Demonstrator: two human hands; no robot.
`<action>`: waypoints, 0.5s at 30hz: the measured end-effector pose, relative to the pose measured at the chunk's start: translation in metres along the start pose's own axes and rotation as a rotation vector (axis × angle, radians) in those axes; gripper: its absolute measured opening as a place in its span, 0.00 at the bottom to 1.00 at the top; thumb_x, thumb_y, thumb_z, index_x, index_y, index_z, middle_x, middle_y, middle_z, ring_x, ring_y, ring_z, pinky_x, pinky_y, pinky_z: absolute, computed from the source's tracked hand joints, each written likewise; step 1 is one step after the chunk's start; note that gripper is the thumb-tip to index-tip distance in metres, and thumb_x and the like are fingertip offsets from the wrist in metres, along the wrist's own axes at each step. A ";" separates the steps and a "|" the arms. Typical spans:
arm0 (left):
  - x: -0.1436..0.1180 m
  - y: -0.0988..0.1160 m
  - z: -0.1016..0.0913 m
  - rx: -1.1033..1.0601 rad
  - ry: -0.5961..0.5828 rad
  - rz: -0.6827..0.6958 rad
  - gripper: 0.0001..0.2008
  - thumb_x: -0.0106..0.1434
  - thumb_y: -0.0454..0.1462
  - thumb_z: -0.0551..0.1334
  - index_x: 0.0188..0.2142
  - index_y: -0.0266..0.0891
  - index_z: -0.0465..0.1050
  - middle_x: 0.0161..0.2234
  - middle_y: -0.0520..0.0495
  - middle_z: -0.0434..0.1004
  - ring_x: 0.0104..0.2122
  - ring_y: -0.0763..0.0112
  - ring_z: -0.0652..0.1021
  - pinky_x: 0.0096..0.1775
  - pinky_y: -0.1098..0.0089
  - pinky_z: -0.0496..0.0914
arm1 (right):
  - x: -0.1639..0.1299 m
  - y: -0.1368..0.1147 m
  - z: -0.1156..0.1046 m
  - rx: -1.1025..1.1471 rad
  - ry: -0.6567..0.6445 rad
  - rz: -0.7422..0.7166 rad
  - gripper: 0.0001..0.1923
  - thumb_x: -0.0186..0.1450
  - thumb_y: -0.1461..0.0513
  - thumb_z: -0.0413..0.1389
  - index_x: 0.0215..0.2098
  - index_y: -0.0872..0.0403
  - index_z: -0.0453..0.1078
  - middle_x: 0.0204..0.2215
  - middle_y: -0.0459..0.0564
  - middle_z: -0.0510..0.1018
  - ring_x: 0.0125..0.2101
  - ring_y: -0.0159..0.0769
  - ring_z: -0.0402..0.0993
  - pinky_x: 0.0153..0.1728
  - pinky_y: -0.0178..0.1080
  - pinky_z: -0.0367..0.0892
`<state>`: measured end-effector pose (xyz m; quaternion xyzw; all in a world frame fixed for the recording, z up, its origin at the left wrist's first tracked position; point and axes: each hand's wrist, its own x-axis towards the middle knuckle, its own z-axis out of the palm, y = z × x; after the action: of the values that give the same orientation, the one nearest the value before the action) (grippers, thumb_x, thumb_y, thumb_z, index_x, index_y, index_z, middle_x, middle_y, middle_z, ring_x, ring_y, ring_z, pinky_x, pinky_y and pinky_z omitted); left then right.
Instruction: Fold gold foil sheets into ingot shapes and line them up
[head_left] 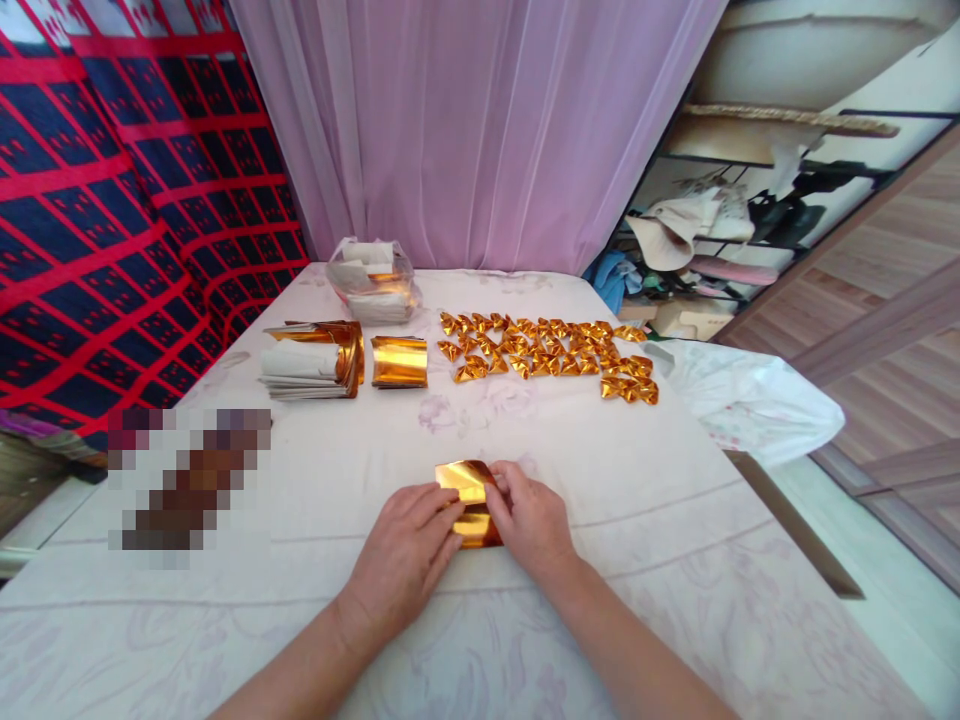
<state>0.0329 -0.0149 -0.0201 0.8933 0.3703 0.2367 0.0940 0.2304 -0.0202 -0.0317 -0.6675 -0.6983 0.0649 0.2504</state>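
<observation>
My left hand point(405, 555) and right hand point(529, 520) both pinching one gold paper point(471, 500) low on the bed point(675, 520), its edges hidden under my fingers, blurry patch at left

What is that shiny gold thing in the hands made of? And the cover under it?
The gold sheet looks like metallic foil paper: mirror-bright, creased where folded. The table cover seems to be soft cloth, pale and matte with a faint flower print and stitched seams.
</observation>
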 end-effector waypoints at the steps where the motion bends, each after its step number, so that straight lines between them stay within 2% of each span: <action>1: 0.000 0.003 0.002 0.013 -0.036 0.014 0.14 0.68 0.37 0.54 0.50 0.40 0.73 0.50 0.43 0.76 0.50 0.58 0.74 0.54 0.55 0.67 | 0.000 0.000 0.000 -0.008 -0.002 0.001 0.09 0.65 0.63 0.50 0.43 0.50 0.69 0.27 0.43 0.80 0.28 0.36 0.77 0.30 0.35 0.63; 5: 0.000 0.007 0.005 0.051 -0.110 -0.017 0.16 0.67 0.40 0.57 0.52 0.39 0.72 0.51 0.43 0.76 0.50 0.57 0.73 0.56 0.53 0.64 | 0.001 0.003 -0.001 -0.007 0.003 0.016 0.12 0.64 0.63 0.52 0.46 0.51 0.69 0.27 0.43 0.79 0.27 0.36 0.75 0.30 0.35 0.64; 8: 0.000 0.008 0.003 0.043 -0.134 -0.039 0.18 0.65 0.44 0.59 0.52 0.40 0.71 0.51 0.43 0.76 0.51 0.57 0.73 0.57 0.53 0.62 | 0.001 0.010 -0.009 0.040 0.090 -0.029 0.10 0.65 0.63 0.50 0.44 0.53 0.69 0.30 0.46 0.78 0.29 0.34 0.74 0.33 0.35 0.65; 11: 0.001 0.008 0.000 0.033 -0.141 -0.043 0.21 0.64 0.46 0.61 0.53 0.40 0.70 0.52 0.42 0.76 0.52 0.57 0.72 0.57 0.53 0.60 | 0.000 0.015 -0.023 0.149 0.129 -0.201 0.10 0.68 0.64 0.47 0.39 0.52 0.71 0.33 0.49 0.77 0.33 0.34 0.73 0.36 0.35 0.66; 13: 0.001 0.008 -0.001 0.031 -0.146 -0.043 0.21 0.64 0.46 0.61 0.54 0.40 0.70 0.52 0.42 0.75 0.52 0.57 0.72 0.57 0.53 0.60 | 0.000 0.017 -0.032 0.222 0.050 -0.379 0.09 0.67 0.64 0.50 0.41 0.53 0.72 0.37 0.51 0.77 0.39 0.36 0.72 0.41 0.38 0.67; 15: 0.001 0.008 -0.001 0.031 -0.151 -0.040 0.21 0.64 0.44 0.61 0.54 0.39 0.70 0.52 0.42 0.75 0.52 0.57 0.72 0.57 0.52 0.60 | -0.001 0.017 -0.038 0.251 -0.070 -0.489 0.10 0.65 0.60 0.55 0.44 0.52 0.71 0.41 0.52 0.77 0.42 0.39 0.71 0.44 0.42 0.66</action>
<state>0.0377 -0.0198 -0.0157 0.9023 0.3837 0.1611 0.1127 0.2625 -0.0282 -0.0066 -0.4402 -0.8333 0.1117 0.3151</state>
